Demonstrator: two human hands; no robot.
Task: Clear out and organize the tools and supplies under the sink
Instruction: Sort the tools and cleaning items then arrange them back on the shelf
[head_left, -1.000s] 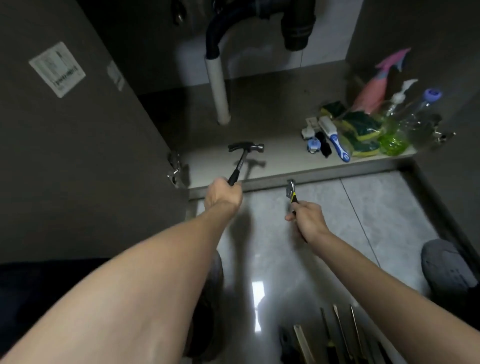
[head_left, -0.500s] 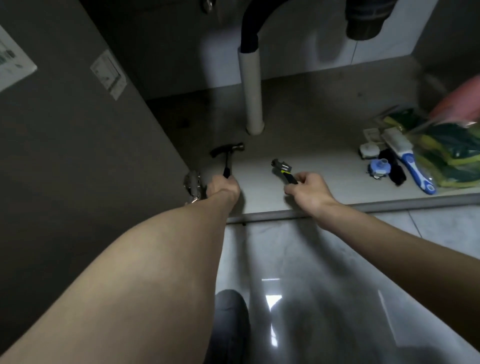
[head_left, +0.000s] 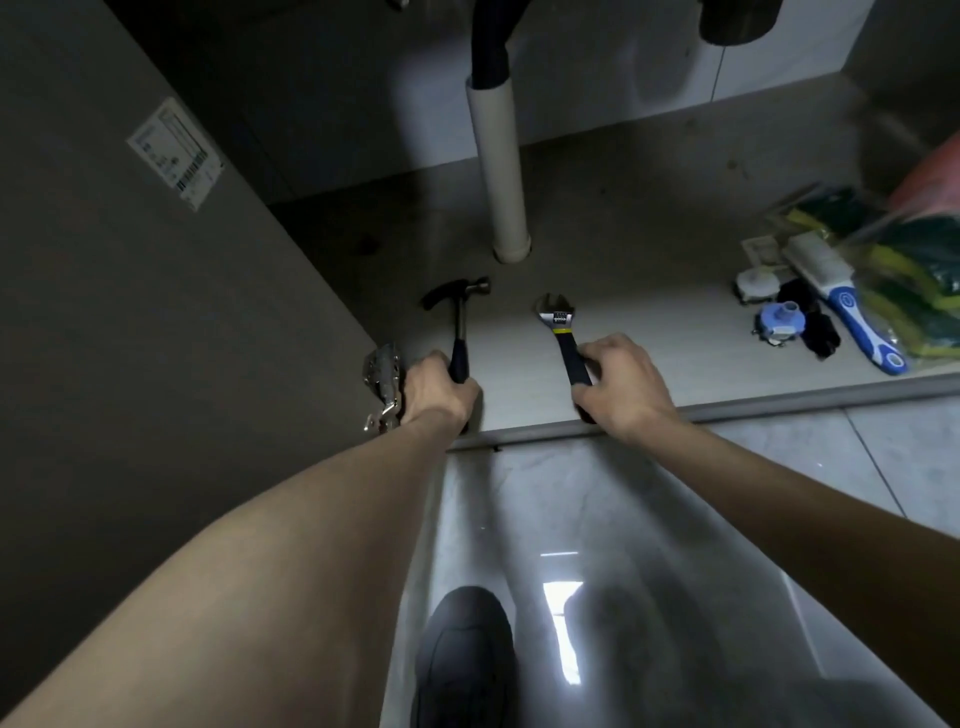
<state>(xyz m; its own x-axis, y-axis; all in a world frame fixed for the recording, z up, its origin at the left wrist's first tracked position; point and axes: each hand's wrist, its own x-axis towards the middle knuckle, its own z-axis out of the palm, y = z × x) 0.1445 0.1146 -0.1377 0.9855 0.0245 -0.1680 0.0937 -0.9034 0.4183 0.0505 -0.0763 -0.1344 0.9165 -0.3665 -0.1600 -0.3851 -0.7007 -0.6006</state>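
Under-sink shelf (head_left: 649, 332): left hand (head_left: 436, 387) grips hammer (head_left: 460, 322), right hand (head_left: 618, 382) wrench (head_left: 563, 338); both lie parallel, heads pointing inward.

A claw hammer (head_left: 459, 312) with a dark head and black grip lies on the cabinet floor (head_left: 649, 332) near its front edge, towards the left side, head pointing to the back. Just to its right, apart from it, an adjustable wrench (head_left: 563, 338) with a metal jaw head, yellow band and black handle lies roughly parallel, head to the back, handle reaching the front edge.
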